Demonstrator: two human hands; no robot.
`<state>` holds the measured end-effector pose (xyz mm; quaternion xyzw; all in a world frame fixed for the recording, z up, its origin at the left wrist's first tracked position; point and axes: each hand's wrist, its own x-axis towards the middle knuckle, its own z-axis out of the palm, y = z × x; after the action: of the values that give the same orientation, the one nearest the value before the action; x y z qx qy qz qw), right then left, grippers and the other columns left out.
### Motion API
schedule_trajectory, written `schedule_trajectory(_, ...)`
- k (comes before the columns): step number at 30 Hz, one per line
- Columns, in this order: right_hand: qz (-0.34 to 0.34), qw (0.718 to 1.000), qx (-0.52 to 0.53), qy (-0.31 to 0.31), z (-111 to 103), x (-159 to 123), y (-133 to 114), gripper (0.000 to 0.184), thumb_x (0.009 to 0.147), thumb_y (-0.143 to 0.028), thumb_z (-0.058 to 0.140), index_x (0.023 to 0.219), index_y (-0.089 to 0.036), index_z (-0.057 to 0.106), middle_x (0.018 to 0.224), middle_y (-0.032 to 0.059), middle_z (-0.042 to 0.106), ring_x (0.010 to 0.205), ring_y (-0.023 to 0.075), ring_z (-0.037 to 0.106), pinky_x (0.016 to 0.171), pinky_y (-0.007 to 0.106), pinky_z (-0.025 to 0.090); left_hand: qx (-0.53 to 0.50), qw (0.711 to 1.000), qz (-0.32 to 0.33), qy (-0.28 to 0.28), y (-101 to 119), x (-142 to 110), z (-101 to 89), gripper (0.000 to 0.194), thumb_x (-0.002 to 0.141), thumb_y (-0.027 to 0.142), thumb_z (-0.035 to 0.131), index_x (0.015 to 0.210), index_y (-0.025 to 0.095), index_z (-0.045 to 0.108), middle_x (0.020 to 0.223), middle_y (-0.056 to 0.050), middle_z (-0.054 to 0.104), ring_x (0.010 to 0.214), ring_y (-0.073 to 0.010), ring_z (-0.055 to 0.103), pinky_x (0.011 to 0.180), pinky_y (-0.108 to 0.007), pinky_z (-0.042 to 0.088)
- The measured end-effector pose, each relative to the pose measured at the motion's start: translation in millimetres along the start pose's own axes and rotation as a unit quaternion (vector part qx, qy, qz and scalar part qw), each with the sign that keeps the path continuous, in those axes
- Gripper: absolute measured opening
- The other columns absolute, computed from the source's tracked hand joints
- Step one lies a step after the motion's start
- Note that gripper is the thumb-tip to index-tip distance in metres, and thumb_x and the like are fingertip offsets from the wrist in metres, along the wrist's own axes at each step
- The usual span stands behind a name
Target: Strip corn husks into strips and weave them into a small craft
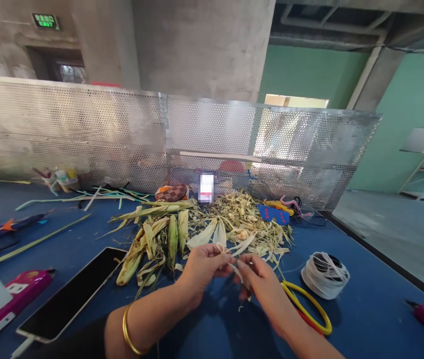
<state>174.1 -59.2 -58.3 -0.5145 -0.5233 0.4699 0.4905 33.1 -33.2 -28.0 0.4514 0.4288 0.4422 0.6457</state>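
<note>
My left hand (204,269) is closed in a pinch on pale corn husk (218,233), whose broad pieces fan out above the fingers. A small pale loop shows at the fingertips. Close beside it, my right hand (260,276) pinches a thin strip of the same husk, partly hidden by its fingers. Just beyond both hands lie green and yellowish corn husks (172,237) and a heap of dry husk shreds (240,209). A roll of white string (324,275) stands to the right, near a yellow ring (311,304) partly behind my right forearm.
On the blue table (204,329) lie a dark tablet (73,294) and a magenta power strip (19,294) at left. A checkered pouch (172,192) and a lit phone (206,188) are at the back. A perforated metal screen (122,134) runs behind them.
</note>
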Motion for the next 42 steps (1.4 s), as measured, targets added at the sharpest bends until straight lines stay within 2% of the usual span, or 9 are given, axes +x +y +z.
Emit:
schedule_trajectory(6,-0.145,0.977,-0.142,-0.072,-4.3,-11.5,-14.6,0.027,0.086,-0.04,0.05,0.103,-0.021,0.059,0.077,0.0023,0.066,0.062,0.0154,0.061,0.062,0.028,0.048,0.041,0.998,0.04,0.013,4.0,6.1,-4.8,0.016,0.061,0.024,0.069,0.067,0.014,0.058,0.058,0.0,0.062,0.05,-0.0103,0.056,0.04,-0.018,0.04)
schedule_trajectory(10,-0.091,0.978,-0.021,-0.184,-12.6,-14.0,-27.7,0.03,0.085,-0.04,0.053,0.106,-0.021,0.064,0.092,0.0063,0.069,0.081,0.0196,0.066,0.077,0.033,0.05,0.071,0.997,0.024,-0.014,1.4,6.3,-3.1,0.013,0.063,0.026,0.066,0.066,0.014,0.062,0.05,0.002,0.058,0.043,-0.0084,0.051,0.04,-0.018,0.04)
schedule_trajectory(12,-0.074,0.978,0.029,-0.194,-15.9,-12.0,-29.1,0.031,0.081,-0.04,0.059,0.106,-0.021,0.064,0.094,0.0066,0.069,0.078,0.02,0.067,0.075,0.034,0.051,0.08,0.996,0.018,-0.041,1.7,4.2,-1.8,0.015,0.063,0.027,0.066,0.068,0.013,0.065,0.052,0.002,0.06,0.043,-0.008,0.051,0.041,-0.018,0.04)
schedule_trajectory(15,-0.16,0.981,-0.05,-0.094,-19.3,-7.0,-25.9,0.021,0.082,-0.037,0.06,0.091,-0.02,0.068,0.074,0.0036,0.067,0.06,0.0162,0.064,0.062,0.03,0.05,0.094,0.992,0.01,-0.08,4.3,-0.8,-0.1,0.018,0.062,0.028,0.068,0.069,0.012,0.068,0.059,-0.001,0.064,0.048,-0.0089,0.054,0.041,-0.018,0.04)
schedule_trajectory(19,-0.321,0.918,-0.223,0.06,-22.0,-1.9,-21.0,0.019,0.086,-0.032,0.053,0.081,-0.022,0.068,0.081,0.0057,0.064,0.075,0.0181,0.061,0.068,0.029,0.047,0.108,0.987,-0.013,-0.116,7.4,-7.0,2.1,0.02,0.061,0.028,0.067,0.073,0.012,0.07,0.073,-0.005,0.069,0.05,-0.0092,0.057,0.042,-0.018,0.041)
schedule_trajectory(26,-0.231,0.874,-0.424,0.052,-22.7,0.4,-15.0,0.029,0.091,-0.032,0.04,0.071,-0.022,0.059,0.059,0.0004,0.06,0.056,0.0147,0.054,0.054,0.023,0.034,0.139,0.977,-0.015,-0.159,7.4,-8.8,3.5,0.023,0.067,0.034,0.062,0.073,0.012,0.07,0.07,-0.004,0.068,0.051,-0.0096,0.058,0.043,-0.018,0.042)
schedule_trajectory(34,-0.199,0.872,-0.436,0.097,-17.5,2.9,-5.4,0.032,0.09,-0.037,0.041,0.07,-0.021,0.059,0.058,0.0025,0.062,0.053,0.0158,0.056,0.052,0.023,0.032,0.114,0.988,-0.029,-0.101,-7.2,-6.3,7.0,0.026,0.056,0.035,0.075,0.067,0.013,0.067,0.057,-0.001,0.062,0.046,-0.0091,0.053,0.037,-0.017,0.036)
schedule_trajectory(38,-0.282,0.861,-0.391,0.161,-25.1,1.4,-12.9,0.024,0.09,-0.036,0.044,0.088,-0.02,0.062,0.075,0.0055,0.066,0.069,0.0184,0.06,0.059,0.025,0.04,0.06,0.997,-0.009,-0.055,-2.8,-5.4,5.1,0.026,0.058,0.035,0.073,0.068,0.012,0.068,0.07,-0.006,0.068,0.046,-0.0072,0.052,0.037,-0.016,0.034)
schedule_trajectory(42,-0.438,0.776,-0.43,0.146,-31.2,-1.8,-25.3,0.017,0.09,-0.03,0.049,0.085,-0.021,0.063,0.083,0.0056,0.063,0.079,0.0187,0.057,0.074,0.031,0.039,0.0,1.0,-0.011,-0.016,3.0,-1.6,0.2,0.03,0.056,0.038,0.075,0.065,0.01,0.067,0.065,-0.006,0.066,0.048,-0.0075,0.051,0.038,-0.016,0.035)
